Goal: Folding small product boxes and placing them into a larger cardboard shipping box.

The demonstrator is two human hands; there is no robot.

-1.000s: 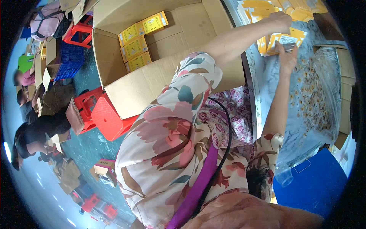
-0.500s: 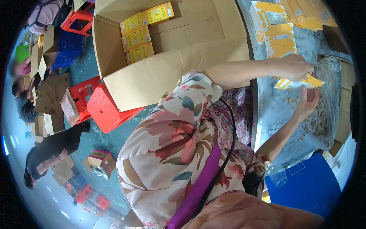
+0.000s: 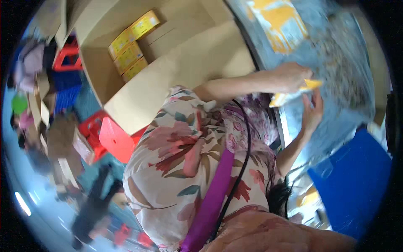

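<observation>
Orange-white carton (image 3: 287,98) gripped in both hands (image 3: 292,77), yellow boxes (image 3: 129,58) in cardboard box (image 3: 180,73), lettering blurred.

The left hand (image 3: 291,77) holds a yellow-and-white carton (image 3: 286,99) above a pale blue-grey tabletop (image 3: 294,63). The right hand (image 3: 312,111) reaches up to the carton's right end, fingers spread; blur hides how firmly they touch it. Beyond, more yellow-and-white cartons (image 3: 279,26) lie together on the tabletop, and to their right many small brownish pieces (image 3: 342,63) lie beside clear plastic sheeting (image 3: 366,90). A large open cardboard box (image 3: 180,67) stands left of the table, yellow boxes (image 3: 128,56) grouped inside at its left. Red plastic stools (image 3: 117,138) stand below it, and a blue panel (image 3: 357,180) is at lower right.
</observation>
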